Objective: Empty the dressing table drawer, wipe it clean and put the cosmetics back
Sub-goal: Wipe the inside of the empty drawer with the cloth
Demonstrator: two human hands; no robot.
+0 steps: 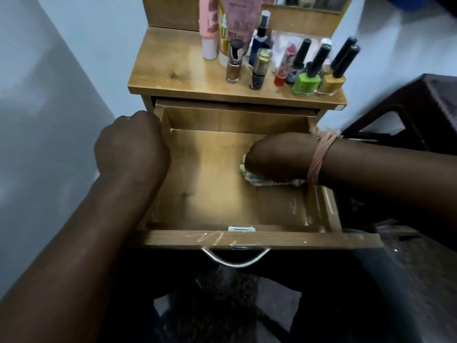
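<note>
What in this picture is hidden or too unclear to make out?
- Cloth: mostly covered by the right hand.
- Left hand fingers: curled away behind the drawer side.
- Tall pink tubes: tops cut off by the upper edge.
- Bottle labels: too blurred to read.

My right hand [269, 159] presses a cloth [257, 180] on the drawer [197, 194] floor at three o'clock. My left hand [131, 144] grips its nine o'clock wall. Cosmetics [284, 63] stand at twelve.
</note>
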